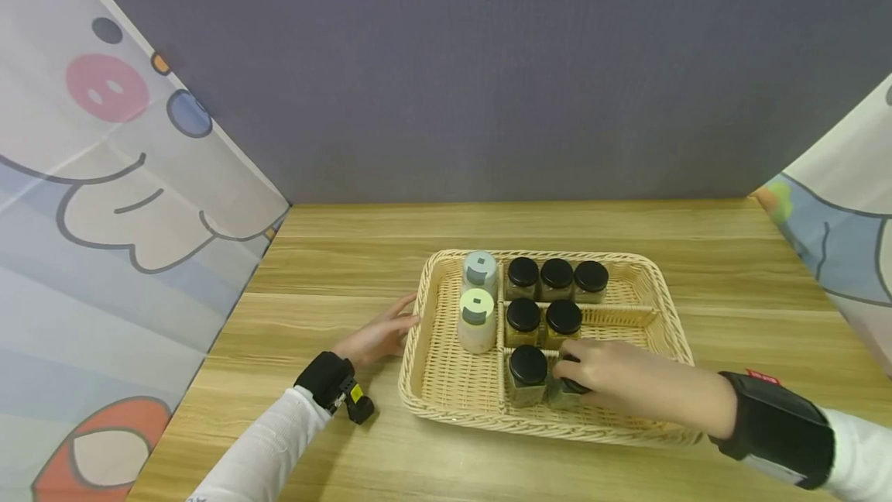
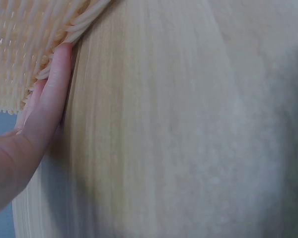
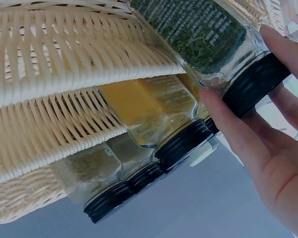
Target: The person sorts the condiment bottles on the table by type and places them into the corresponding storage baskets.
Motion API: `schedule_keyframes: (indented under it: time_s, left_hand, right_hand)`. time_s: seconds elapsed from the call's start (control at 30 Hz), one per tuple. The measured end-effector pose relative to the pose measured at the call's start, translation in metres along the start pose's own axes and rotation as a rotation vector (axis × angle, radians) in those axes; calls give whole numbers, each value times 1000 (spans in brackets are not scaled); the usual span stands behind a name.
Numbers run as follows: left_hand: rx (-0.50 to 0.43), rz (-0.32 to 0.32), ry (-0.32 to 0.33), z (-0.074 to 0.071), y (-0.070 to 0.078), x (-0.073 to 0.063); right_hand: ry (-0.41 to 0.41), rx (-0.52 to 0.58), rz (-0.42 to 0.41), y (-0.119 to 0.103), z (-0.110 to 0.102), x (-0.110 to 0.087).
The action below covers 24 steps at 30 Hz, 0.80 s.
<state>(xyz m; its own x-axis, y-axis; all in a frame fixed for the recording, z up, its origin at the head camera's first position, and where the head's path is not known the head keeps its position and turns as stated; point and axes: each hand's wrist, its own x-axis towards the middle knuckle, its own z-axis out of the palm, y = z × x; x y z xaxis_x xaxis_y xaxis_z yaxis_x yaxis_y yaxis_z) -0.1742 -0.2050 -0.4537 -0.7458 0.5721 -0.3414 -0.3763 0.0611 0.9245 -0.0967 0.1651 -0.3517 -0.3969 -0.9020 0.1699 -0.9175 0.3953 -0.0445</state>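
Note:
My right hand grips the black lid of a spice jar with green dried flakes in it, in the basket's front compartment. Beside it on the left stands another black-lidded jar. The woven basket has a wide left section and several smaller ones on the right. My left hand rests with its fingers extended against the basket's left side, as the left wrist view also shows. Two jars with yellow contents fill the left of the middle compartment, and several more black-lidded jars line the back one.
A pale-blue-lidded shaker and a yellow-lidded shaker stand in the left section. The basket lies on a wooden table. A grey wall rises behind, and printed curtains hang at the sides.

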Motion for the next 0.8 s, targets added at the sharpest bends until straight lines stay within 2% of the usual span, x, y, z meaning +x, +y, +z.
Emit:
schedule_keyframes:
  time_s: [0.47, 0.67, 0.8]
  left_hand:
    - [-11, -2, 0, 1, 0, 0]
    - [18, 44, -50, -1, -1, -1]
    - [25, 60, -64, -2, -1, -1]
  right_hand:
    - [-71, 59, 60, 2, 0, 1]
    - [-86, 83, 82, 3, -1, 2]
    - [-68, 82, 65, 3, 0, 2]
